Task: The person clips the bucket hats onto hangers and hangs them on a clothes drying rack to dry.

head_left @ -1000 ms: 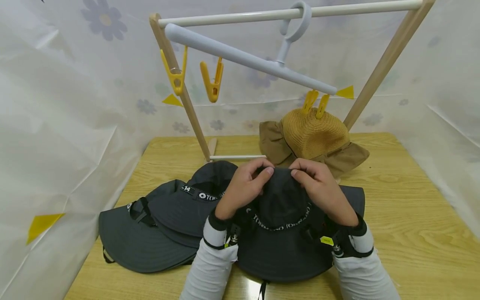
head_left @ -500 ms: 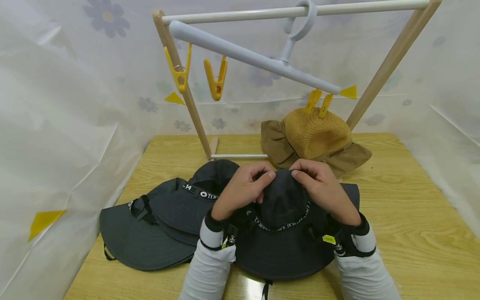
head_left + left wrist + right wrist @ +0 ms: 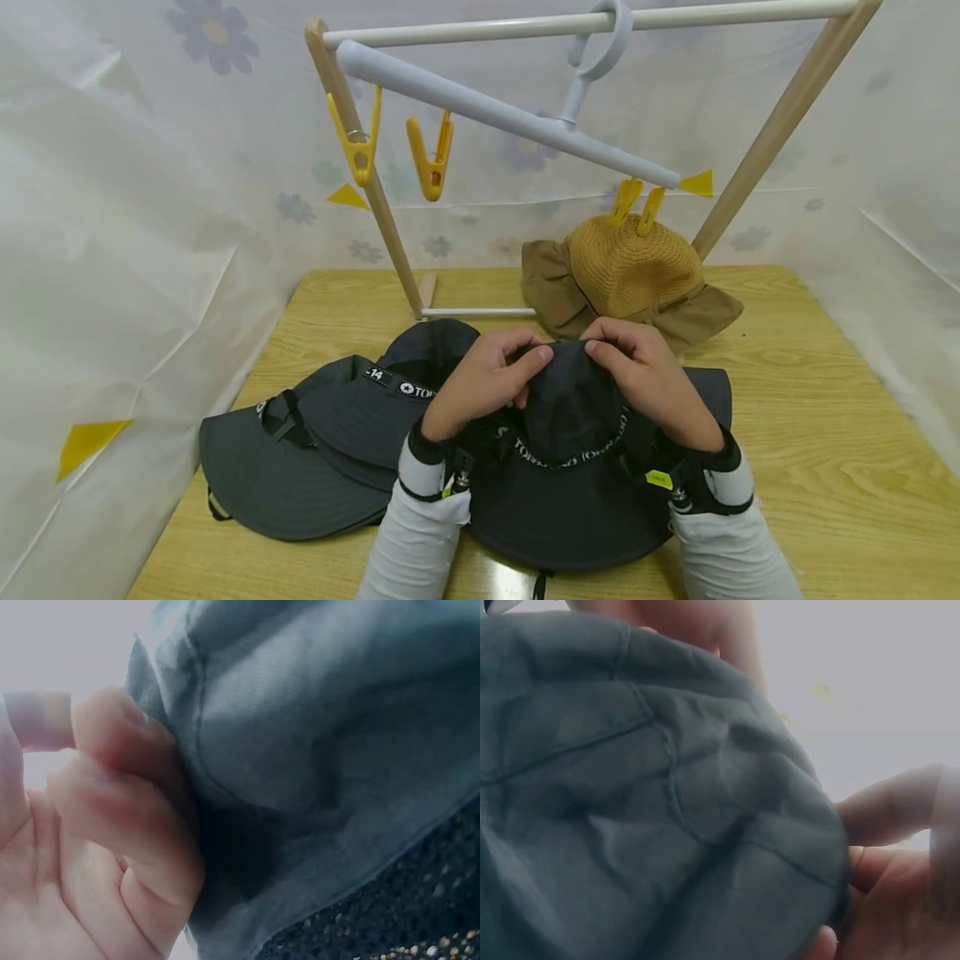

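A dark wide-brimmed sun hat (image 3: 570, 517) with white lettering round its crown hangs between both hands. My left hand (image 3: 483, 375) pinches the top of the crown on its left side, thumb against fingers. On the right side of that crown, my right hand (image 3: 648, 375) pinches the cloth the same way. Creased grey-blue fabric (image 3: 300, 735) fills much of the left wrist view beside the curled fingers. In the right wrist view, the stitched crown (image 3: 667, 787) covers most of the picture, with fingers (image 3: 892, 810) at its right edge.
Several dark hats (image 3: 322, 467) overlap on the table (image 3: 840, 467) at left. A pale blue hanger (image 3: 495, 108) hangs tilted from a rack rail (image 3: 465, 33). Yellow clips (image 3: 360, 154) dangle at its left end; others hold a tan hat (image 3: 637, 267) at its right.
The held hat has tipped and shifted slightly while both hands keep their pinch on its crown. The head view has moved a little. The hanger, clips and other hats stay put.
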Motion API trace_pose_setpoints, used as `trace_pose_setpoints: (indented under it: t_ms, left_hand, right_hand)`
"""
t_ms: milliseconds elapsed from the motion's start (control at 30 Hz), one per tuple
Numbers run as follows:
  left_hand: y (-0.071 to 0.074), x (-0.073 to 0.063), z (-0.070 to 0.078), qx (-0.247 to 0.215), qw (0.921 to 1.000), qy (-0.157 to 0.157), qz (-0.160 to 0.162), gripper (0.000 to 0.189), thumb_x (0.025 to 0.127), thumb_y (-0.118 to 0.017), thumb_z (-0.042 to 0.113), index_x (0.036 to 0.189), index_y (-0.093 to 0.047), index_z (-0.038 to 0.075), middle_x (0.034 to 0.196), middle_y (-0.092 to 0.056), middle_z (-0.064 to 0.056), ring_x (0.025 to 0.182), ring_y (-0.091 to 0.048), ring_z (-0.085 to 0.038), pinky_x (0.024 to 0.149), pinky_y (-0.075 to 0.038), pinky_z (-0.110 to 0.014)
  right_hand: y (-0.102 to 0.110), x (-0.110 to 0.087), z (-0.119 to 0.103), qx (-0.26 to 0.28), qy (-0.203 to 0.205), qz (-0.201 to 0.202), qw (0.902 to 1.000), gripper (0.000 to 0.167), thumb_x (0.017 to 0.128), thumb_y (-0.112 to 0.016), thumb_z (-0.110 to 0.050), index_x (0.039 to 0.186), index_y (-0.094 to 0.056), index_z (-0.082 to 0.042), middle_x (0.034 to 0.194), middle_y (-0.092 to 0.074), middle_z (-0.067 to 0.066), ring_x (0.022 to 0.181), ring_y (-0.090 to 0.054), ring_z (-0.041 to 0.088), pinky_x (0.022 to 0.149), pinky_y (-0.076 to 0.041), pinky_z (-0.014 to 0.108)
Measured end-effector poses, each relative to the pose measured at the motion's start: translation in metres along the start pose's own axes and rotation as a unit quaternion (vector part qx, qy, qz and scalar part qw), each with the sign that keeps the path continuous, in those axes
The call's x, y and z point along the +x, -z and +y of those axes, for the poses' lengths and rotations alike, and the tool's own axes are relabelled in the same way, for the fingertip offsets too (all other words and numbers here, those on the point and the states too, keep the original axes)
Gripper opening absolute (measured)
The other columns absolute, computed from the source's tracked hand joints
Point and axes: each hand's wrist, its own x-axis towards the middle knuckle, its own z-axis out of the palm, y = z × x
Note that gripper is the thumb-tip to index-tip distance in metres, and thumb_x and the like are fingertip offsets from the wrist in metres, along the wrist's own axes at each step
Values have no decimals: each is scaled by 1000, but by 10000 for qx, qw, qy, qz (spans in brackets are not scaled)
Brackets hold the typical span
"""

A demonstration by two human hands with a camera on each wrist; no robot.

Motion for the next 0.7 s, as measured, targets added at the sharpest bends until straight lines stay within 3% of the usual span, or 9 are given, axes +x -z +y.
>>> trace_pose_setpoints:
  t_ms: [233, 400, 533, 700]
  left_hand:
    - [-1, -1, 1, 10, 9999, 33, 151, 20, 103, -53, 20, 93, -66, 10, 55, -55, -8, 48, -56, -26, 47, -46, -30]
    - [1, -3, 3, -49, 9992, 4, 402, 18, 103, -54, 19, 96, -68, 9, 58, -58, -10, 49, -57, -19, 50, -48, -30]
    - [1, -3, 2, -126, 9990, -82, 413, 17, 102, -55, 17, 97, -67, 7, 59, -58, -12, 49, -58, -17, 49, -48, -30]
    - [2, -3, 2, 265, 9986, -124, 442, 16, 101, -56, 17, 94, -68, 10, 56, -59, -8, 47, -57, -16, 46, -45, -28]
  right_hand:
    - [2, 0, 4, -52, 87, -107, 9999, 20, 100, -52, -2, 88, -68, -6, 69, -51, -3, 61, -48, 11, 60, -39, 27]
    - [1, 2, 4, -80, 40, -82, 9999, 17, 100, -54, -3, 94, -69, -6, 77, -58, -4, 65, -51, 9, 62, -41, 24]
    - [0, 3, 4, -53, 27, -22, 10000, 15, 99, -56, -3, 97, -70, -5, 83, -61, -7, 69, -53, 8, 63, -42, 23]
    - [0, 2, 4, -72, 45, 18, 10000, 14, 98, -58, -3, 99, -71, -5, 85, -63, -8, 71, -54, 5, 64, -43, 21]
